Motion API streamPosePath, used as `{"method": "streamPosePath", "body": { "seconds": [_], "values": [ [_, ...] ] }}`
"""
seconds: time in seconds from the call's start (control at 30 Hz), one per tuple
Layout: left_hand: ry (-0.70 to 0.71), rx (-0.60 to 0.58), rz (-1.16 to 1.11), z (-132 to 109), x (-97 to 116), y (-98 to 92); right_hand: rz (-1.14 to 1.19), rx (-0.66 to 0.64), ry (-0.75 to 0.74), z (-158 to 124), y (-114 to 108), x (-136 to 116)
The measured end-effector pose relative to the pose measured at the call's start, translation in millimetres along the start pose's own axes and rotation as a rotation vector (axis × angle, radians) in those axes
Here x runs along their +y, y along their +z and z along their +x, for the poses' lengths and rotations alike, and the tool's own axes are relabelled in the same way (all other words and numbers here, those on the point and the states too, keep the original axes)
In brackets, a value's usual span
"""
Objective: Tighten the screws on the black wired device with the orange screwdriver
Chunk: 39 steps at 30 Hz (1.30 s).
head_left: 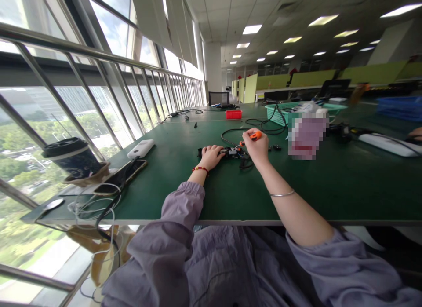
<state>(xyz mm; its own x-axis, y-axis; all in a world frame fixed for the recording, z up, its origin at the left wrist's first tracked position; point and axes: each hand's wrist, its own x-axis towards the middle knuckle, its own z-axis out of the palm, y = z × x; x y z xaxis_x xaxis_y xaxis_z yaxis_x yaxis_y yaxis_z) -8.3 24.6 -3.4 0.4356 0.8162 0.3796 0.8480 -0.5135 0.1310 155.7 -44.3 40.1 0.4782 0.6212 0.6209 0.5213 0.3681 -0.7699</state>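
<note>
My right hand (256, 148) is closed around a screwdriver with an orange and black handle (256, 135). The screwdriver's thin shaft slants down and left to a small black device with orange parts (234, 153) on the green table. My left hand (212, 156) holds the device's left part, its fingers bent over it and partly hiding it. Whether the screwdriver's tip sits in a screw is too small to tell. A black cable (227, 132) curves behind the device. Small black pieces (276, 147) lie just right of my right hand.
On the left stand a coffee cup (72, 159), a phone (122, 177), a white power bank (141, 149) and tangled cables. Farther back are a red box (234, 115) and a green basket (276, 116). Right are a white power strip (389, 146) and a blue crate (400, 109).
</note>
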Motion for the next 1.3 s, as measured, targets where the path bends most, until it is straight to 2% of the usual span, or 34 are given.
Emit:
{"method": "streamPosePath", "body": {
  "seconds": [0.1,0.27,0.77,1.0,1.1,1.2,1.3],
  "values": [
    [-0.002,0.006,-0.009,0.2,1.3,1.0,-0.022,0.058,-0.005,2.0,-2.3,-0.7],
    [-0.006,0.013,0.010,-1.6,2.2,1.8,-0.042,0.172,0.086,5.7,-7.5,1.4],
    [-0.012,0.012,0.012,-2.0,2.9,2.6,-0.068,0.121,0.091,5.4,-3.5,6.3],
    [-0.008,0.016,0.009,-2.0,2.2,1.5,-0.041,0.074,0.016,3.1,-3.3,4.3],
    [-0.005,0.013,0.011,-2.3,2.4,1.0,-0.027,0.095,-0.009,3.5,-4.6,4.2],
    [-0.009,0.000,0.024,-2.8,3.3,-0.9,-0.081,0.140,0.034,3.4,-5.7,4.3],
    [0.000,-0.019,0.051,-3.5,4.1,-4.2,-0.093,0.123,0.045,2.4,-5.8,3.7]
  ]
}}
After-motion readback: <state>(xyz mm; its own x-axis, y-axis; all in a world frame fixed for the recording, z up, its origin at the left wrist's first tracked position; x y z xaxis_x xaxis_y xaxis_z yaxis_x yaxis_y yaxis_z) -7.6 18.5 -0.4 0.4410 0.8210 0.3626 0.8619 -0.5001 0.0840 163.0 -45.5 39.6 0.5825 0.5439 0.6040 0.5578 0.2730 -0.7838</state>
